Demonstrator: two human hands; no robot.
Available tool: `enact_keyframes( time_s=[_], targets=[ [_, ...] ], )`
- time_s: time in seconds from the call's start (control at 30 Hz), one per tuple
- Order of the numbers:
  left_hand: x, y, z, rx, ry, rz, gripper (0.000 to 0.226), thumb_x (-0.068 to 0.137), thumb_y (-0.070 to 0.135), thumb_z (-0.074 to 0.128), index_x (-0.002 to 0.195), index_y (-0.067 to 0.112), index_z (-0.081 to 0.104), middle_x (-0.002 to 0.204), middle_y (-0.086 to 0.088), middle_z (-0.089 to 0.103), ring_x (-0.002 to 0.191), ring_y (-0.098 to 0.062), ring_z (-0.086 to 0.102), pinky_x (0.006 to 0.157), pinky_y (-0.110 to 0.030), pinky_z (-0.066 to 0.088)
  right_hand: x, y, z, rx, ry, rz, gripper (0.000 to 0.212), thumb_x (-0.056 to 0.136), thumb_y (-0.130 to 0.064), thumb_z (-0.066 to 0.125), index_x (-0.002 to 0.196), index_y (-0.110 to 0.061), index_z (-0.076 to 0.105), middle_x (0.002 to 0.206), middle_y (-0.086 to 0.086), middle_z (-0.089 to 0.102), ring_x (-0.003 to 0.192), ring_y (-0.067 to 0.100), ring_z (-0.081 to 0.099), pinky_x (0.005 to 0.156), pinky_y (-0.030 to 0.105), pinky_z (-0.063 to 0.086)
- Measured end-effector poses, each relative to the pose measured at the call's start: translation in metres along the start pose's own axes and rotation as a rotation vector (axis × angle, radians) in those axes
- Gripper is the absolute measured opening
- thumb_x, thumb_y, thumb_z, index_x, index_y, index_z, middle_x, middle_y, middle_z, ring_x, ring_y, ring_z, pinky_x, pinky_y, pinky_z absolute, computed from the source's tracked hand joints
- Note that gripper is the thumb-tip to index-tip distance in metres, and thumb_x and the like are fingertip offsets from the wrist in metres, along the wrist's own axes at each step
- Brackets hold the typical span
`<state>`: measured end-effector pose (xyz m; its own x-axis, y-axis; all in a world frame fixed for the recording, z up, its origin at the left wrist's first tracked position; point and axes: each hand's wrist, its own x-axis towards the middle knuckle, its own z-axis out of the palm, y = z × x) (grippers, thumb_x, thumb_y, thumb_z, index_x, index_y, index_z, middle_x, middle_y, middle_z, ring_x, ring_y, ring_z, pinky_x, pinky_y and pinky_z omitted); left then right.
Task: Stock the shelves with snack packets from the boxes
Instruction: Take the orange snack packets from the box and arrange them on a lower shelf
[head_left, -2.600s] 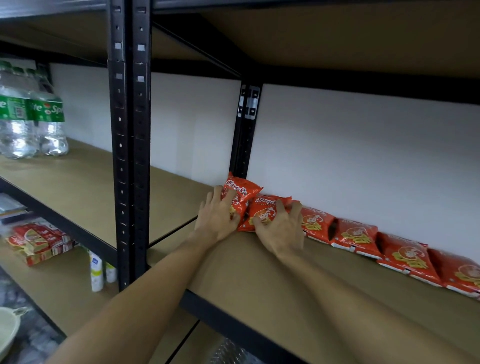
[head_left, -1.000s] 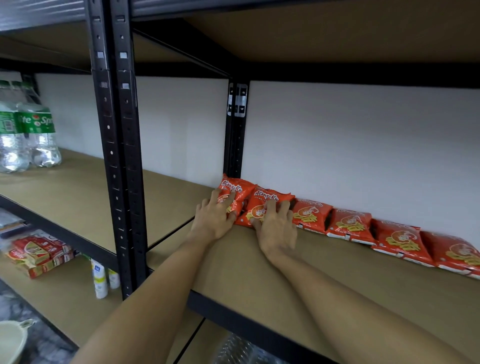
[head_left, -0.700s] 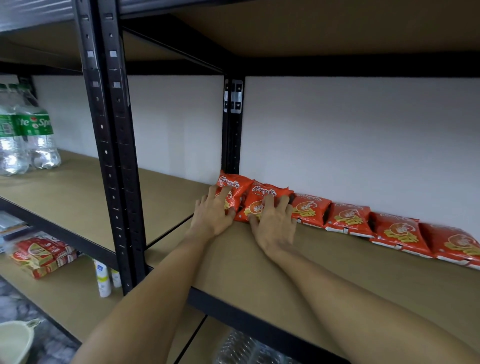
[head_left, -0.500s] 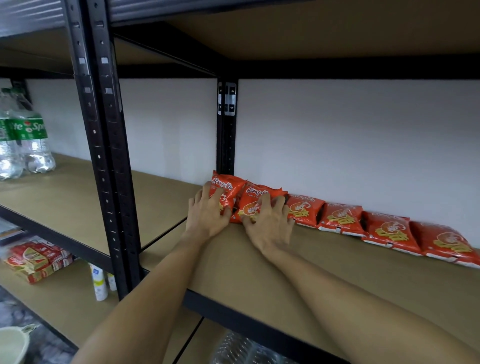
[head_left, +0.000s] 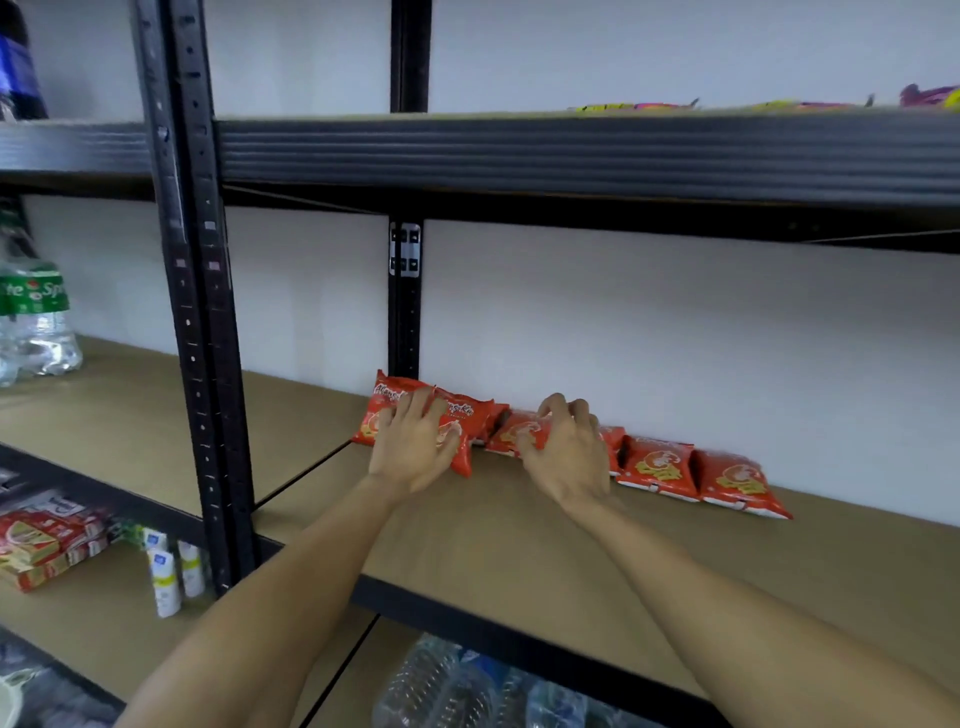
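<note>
Red snack packets (head_left: 660, 462) lined shelf (head_left: 519, 535) back. Left hand (head_left: 415, 447) fingers lay spread on end packets (head_left: 395, 400); right hand (head_left: 566, 457) fingers curled round next packet (head_left: 511, 431). Shelf mostly bare (boxes unseen): much stocking remained.

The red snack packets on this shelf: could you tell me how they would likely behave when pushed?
The red snack packets look puffy and small, so probably light and soft, denting rather than staying stiff. They lean in a tight row on the smooth shelf board, so a push would likely slide them, perhaps toppling neighbours.
</note>
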<state>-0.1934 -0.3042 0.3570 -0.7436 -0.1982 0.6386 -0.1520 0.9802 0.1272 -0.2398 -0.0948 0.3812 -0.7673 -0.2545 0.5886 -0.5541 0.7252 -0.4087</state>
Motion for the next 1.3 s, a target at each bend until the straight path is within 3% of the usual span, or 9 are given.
enact_keyframes(
  time_s=[0.13,0.37,0.57,0.67,0.77,0.93,1.1,1.3],
  targets=[
    [-0.005,0.063,-0.027,-0.047,-0.023,0.082,0.041,0.096,0.048,0.045,0.119,0.018,0.062,0.138,-0.007,0.051,0.128,-0.026,0.044,0.102,-0.044,0.033,-0.017,0.016,-0.050,0.011,0.044,0.053,0.034,0.089,-0.039,0.061,0.117,-0.021,0.052,0.116,0.007,0.052,0.109,0.028,0.052,0.083,0.040,0.049],
    [-0.029,0.184,-0.071,-0.200,-0.105,0.218,0.034,0.098,0.046,0.042,0.093,0.020,0.063,0.104,-0.001,0.063,0.105,-0.022,0.057,0.091,-0.038,0.038,-0.066,0.061,-0.134,0.050,0.055,0.116,0.028,0.092,-0.034,0.058,0.115,-0.020,0.054,0.112,0.007,0.058,0.106,0.029,0.055,0.083,0.040,0.049],
    [-0.081,0.290,-0.093,-0.316,-0.287,0.359,0.038,0.104,0.037,0.037,0.095,0.016,0.067,0.098,-0.012,0.071,0.100,-0.031,0.065,0.081,-0.035,0.044,-0.143,0.128,-0.210,0.021,0.023,0.221,0.013,0.092,-0.039,0.053,0.098,-0.028,0.058,0.091,-0.001,0.071,0.092,0.028,0.067,0.078,0.038,0.055],
    [-0.104,0.337,-0.092,-0.371,-0.360,0.419,0.036,0.103,0.038,0.038,0.085,0.019,0.062,0.092,-0.013,0.069,0.093,-0.034,0.065,0.075,-0.035,0.045,-0.181,0.160,-0.242,0.006,0.010,0.278,0.008,0.093,-0.036,0.055,0.092,-0.028,0.058,0.082,-0.007,0.067,0.087,0.024,0.066,0.075,0.032,0.051],
    [-0.127,0.384,-0.091,-0.427,-0.433,0.461,0.037,0.102,0.042,0.039,0.079,0.021,0.059,0.089,-0.014,0.070,0.089,-0.035,0.066,0.073,-0.036,0.048,-0.219,0.191,-0.266,0.008,-0.018,0.317,0.007,0.092,-0.038,0.053,0.090,-0.031,0.054,0.080,-0.009,0.066,0.089,0.025,0.064,0.080,0.037,0.053],
    [-0.173,0.460,-0.079,-0.522,-0.481,0.539,0.038,0.103,0.037,0.042,0.083,0.016,0.068,0.085,-0.012,0.071,0.082,-0.031,0.064,0.063,-0.031,0.036,-0.285,0.227,-0.304,-0.004,0.052,0.385,0.027,0.098,-0.043,0.050,0.082,-0.023,0.054,0.067,-0.008,0.058,0.077,0.021,0.059,0.069,0.036,0.047],
    [-0.231,0.520,-0.048,-0.605,-0.638,0.580,0.044,0.106,0.034,0.035,0.073,0.014,0.054,0.078,-0.016,0.066,0.077,-0.035,0.061,0.068,-0.043,0.048,-0.366,0.276,-0.327,-0.006,0.146,0.509,0.014,0.094,-0.031,0.057,0.083,-0.023,0.061,0.063,-0.007,0.061,0.064,0.013,0.060,0.063,0.032,0.046],
    [-0.306,0.574,-0.009,-0.674,-0.806,0.638,0.044,0.104,0.036,0.039,0.068,0.014,0.051,0.060,-0.003,0.054,0.071,-0.032,0.061,0.066,-0.043,0.049,-0.469,0.329,-0.338,-0.004,0.189,0.747,0.018,0.093,-0.027,0.062,0.076,-0.024,0.059,0.057,-0.008,0.055,0.059,0.010,0.051,0.060,0.029,0.035]
  ],
)
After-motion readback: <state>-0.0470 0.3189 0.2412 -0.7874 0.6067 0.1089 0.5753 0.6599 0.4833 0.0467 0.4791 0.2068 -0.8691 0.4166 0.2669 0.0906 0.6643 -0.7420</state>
